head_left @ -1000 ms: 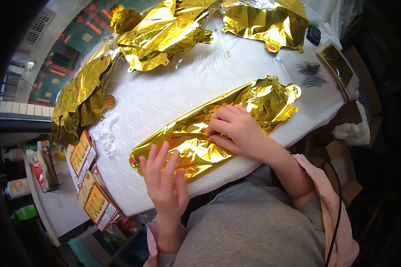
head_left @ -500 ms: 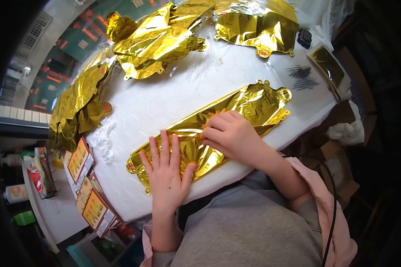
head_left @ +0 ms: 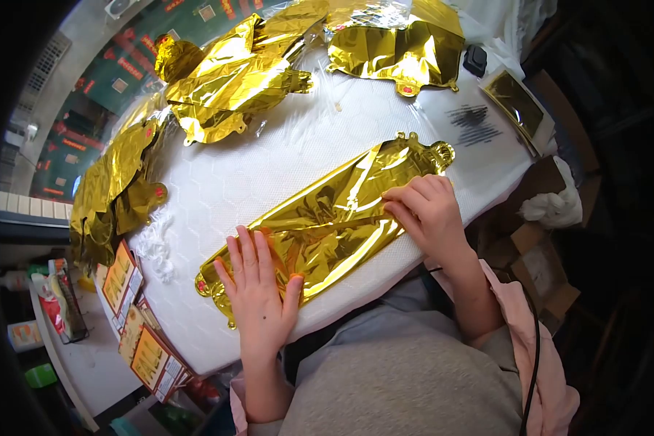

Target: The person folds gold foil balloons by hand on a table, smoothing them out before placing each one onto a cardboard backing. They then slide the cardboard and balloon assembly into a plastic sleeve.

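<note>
Around bench [head_left: 232, 174]: gold foil heaps [head_left: 232, 94] at 9, 11 and 1 o'clock, white tangle [head_left: 156, 251] at 9, packets [head_left: 156, 360] at 8, black box [head_left: 475, 62] between 1 and 2. Count: 3 heaps, 1 tangle, at least 2 packets, 1 box. Mid-bench, 1 foil piece [head_left: 334, 229] slants 8 to 2. Left hand [head_left: 263, 309] spread flat, unclenched, covering part near 8 o'clock end; right hand [head_left: 437, 218] curled, fingertips touching foil, cannot tell if pinching.

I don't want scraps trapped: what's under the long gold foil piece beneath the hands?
White honeycomb-patterned cloth shows around the long gold foil piece, evidently supporting it; anything directly underneath is covered.
</note>
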The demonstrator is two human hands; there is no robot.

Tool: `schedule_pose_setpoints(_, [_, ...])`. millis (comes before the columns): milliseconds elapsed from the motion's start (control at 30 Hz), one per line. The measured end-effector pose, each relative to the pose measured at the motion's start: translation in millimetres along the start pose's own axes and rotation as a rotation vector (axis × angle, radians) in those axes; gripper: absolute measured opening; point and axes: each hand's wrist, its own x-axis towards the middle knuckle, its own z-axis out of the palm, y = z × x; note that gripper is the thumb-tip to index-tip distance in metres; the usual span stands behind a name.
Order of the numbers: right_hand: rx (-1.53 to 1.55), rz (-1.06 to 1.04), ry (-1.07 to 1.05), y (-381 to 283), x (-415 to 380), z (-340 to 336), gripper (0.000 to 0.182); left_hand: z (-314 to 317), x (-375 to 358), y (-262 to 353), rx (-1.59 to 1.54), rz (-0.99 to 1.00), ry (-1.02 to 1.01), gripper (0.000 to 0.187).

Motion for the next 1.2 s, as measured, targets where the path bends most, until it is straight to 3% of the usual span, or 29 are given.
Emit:
schedule_pose_setpoints(433, [-0.093,0.065,0.000,5.6,-0.6,-15.2,0.016,1.0,-0.8,1.0,0.038,-0.016,0.010,0.085])
schedule_pose_setpoints(500, [-0.097,0.047,0.103,-16.3,2.5,-12.4,0.029,-1.0,0.1,3.0,0.053,-0.015,-0.001,0.085])
schedule_pose_setpoints(633, [0.162,-0.195,-0.204,-77.7,-6.2,18.9,0.068,0.6,1.3,2.4,0.086,-0.011,-0.013,0.088])
schedule_pose_setpoints(700, [0.196,-0.273,-0.310,-100.2,-10.4,36.6,0.078,3.6,0.6,-1.8,0.098,0.004,-0.009,0.087])
schedule_pose_setpoints(967, [0.176,-0.146,-0.344,-94.4,-21.3,55.7,0.093,2.6,2.1,-0.8,0.121,0.011,-0.020,0.087])
schedule_pose_setpoints(1200, [-0.101,-0.015,-0.380,-41.0,-22.4,7.2,0.098,-3.2,2.4,1.6,0.050,0.000,-0.019,0.089])
